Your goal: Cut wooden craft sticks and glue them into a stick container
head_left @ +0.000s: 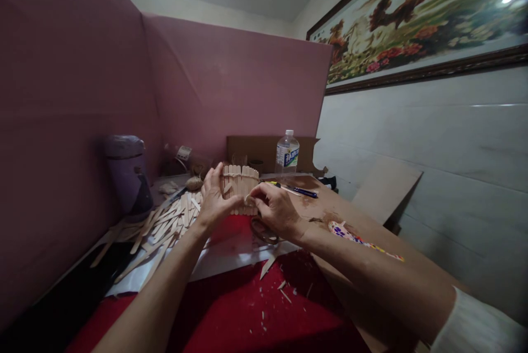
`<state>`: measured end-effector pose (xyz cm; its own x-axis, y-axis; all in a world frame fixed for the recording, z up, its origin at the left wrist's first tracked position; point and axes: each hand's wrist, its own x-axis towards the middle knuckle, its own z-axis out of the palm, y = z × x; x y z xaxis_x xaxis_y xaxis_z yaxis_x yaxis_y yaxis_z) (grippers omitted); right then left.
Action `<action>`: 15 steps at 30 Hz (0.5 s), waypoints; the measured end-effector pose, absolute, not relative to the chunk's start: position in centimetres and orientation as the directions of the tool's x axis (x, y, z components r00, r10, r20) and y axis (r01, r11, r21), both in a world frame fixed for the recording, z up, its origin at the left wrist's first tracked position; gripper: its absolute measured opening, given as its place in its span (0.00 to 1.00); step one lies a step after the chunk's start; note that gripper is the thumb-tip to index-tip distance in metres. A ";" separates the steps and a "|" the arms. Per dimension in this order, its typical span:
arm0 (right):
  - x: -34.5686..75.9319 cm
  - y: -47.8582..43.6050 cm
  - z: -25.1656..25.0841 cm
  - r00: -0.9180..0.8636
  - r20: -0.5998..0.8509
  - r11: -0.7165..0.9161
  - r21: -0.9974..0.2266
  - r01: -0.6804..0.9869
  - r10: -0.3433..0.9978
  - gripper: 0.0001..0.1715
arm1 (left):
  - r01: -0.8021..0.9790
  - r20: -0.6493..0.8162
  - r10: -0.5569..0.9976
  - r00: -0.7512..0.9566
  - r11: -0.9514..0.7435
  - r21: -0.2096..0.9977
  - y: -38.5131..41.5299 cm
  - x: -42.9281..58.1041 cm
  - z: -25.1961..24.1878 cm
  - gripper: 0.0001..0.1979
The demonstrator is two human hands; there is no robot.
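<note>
A small fence-like piece made of upright wooden craft sticks [236, 183] stands upright in front of me, with a cord-like band across its upper part. My left hand [214, 199] grips its left side, the thumb stretched across the front. My right hand [275, 207] is closed in a pinch at its lower right front. Between those fingertips is a small pale piece [248, 199], whose kind I cannot make out. Another short slanted bit of wood shows on the front of the sticks. Under my right hand lies a dark brown loop [264, 230], partly hidden.
Loose craft sticks [177, 218] are heaped on the left beside a purple flask [130, 174]. A clear plastic bottle [287, 154] stands behind. A blue-handled tool [304, 192] and a patterned strip [358, 238] lie right. Wood scraps [269, 266] litter the red surface [247, 309].
</note>
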<state>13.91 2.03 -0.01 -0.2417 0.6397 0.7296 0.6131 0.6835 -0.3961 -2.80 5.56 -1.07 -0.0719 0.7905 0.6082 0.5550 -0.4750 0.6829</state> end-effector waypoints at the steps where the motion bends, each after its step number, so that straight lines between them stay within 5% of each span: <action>1: 13.8 2.1 0.0 -0.245 0.735 0.690 -0.390 0.610 0.633 0.06 | 0.555 0.606 0.793 -0.070 -0.474 0.684 5.6 -2.8 -1.1 0.46; 15: 13.8 2.8 0.3 -0.387 0.764 0.765 -0.208 0.610 0.516 0.10 | 0.541 0.638 0.766 -0.075 -0.506 0.672 5.8 -2.8 -1.3 0.46</action>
<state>13.85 2.80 0.35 -0.3868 0.5163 0.7641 0.6098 0.7648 -0.2081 -2.83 5.79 -1.33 -0.0751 0.7664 0.6379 0.5409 -0.5062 0.6718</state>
